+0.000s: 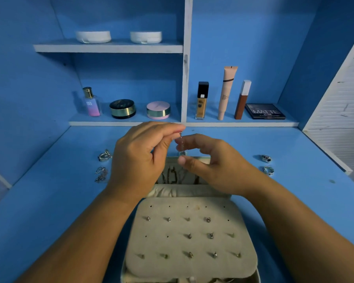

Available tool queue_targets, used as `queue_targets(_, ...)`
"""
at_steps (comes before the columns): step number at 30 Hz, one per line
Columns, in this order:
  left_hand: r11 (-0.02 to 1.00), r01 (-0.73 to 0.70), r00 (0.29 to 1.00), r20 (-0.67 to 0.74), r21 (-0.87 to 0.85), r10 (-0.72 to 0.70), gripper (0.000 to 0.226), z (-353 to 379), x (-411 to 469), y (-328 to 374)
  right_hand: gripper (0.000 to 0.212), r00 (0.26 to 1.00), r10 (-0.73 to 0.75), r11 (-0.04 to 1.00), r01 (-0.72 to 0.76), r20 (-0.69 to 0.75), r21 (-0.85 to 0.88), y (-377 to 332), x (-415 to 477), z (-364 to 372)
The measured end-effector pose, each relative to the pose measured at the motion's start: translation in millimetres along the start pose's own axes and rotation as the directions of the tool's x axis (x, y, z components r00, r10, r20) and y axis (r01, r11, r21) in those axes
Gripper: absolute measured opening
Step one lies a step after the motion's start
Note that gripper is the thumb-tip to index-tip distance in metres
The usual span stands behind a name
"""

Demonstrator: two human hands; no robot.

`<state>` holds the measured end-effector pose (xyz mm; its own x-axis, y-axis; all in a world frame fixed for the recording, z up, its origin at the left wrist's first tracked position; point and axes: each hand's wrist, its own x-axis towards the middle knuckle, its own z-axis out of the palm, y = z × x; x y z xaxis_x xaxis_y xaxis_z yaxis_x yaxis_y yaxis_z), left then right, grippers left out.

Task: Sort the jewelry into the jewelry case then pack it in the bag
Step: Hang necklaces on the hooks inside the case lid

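An open beige jewelry case [241,237] lies on the blue table in front of me, its padded panel studded with several earrings. Above the case's far half, my left hand [139,158] pinches the top of a thin silver chain [182,142] that hangs down with a small pendant at its end. My right hand [211,162] is beside it, fingers curled around the lower part of the chain. The far half of the case shows dark necklaces and is partly hidden by both hands. No bag is in view.
Silver rings [105,155] and a tangle of chains [101,174] lie left of the case; two rings [267,158] [269,170] lie right. The back shelf holds a perfume bottle [91,102], compacts, foundation tubes and a palette [265,111].
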<state>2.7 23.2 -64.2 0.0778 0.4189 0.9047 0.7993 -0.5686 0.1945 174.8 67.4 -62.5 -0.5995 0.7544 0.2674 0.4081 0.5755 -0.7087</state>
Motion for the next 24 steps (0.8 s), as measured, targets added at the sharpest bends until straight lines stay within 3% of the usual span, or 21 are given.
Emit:
queue_targets(4, 1.000, -0.003, 0.993, -0.116, 0.015, 0.005, 0.013, -1.0, 3.0, 2.0, 0.018, 1.000, -0.009, 0.974, 0.003, 0.026, 0.227, -7.3, -0.6, 2.9)
queue_targets(9, 0.984, 0.179, 0.956, -0.241, 0.027, -0.167, 0.015, -2.3, 3.3, -11.1, 0.018, 0.996, 0.076, 0.953, -0.058, -0.051, 0.298, -7.0, -1.0, -16.1)
queue_targets(14, 0.933, 0.335, 0.916, -0.185, -0.133, -0.356, 0.019, 1.2, 1.9, -10.6, 0.015, 0.971, 0.141, 0.965, -0.092, -0.192, 0.244, -2.3, 0.5, -24.7)
queue_targets(17, 0.885, 0.399, 0.875, -0.188, -0.240, -0.445, 0.018, -0.7, 3.1, -11.2, 0.019, 0.947, 0.191, 0.980, -0.170, -0.258, 0.102, 1.0, 0.0, -29.3)
queue_targets(21, 0.860, 0.386, 0.887, -0.122, -0.333, -0.446, 0.022, -2.7, 6.6, -5.6, 0.019, 0.960, 0.264, 0.964, -0.258, -0.091, 0.066, 2.1, -3.4, -33.5)
queue_targets(24, 0.868, 0.373, 0.902, -0.089, -0.329, -0.422, 0.026, -2.0, 6.4, -0.7, 0.019, 0.952, 0.246, 0.969, -0.246, -0.185, 0.022, -0.8, -2.6, -30.5)
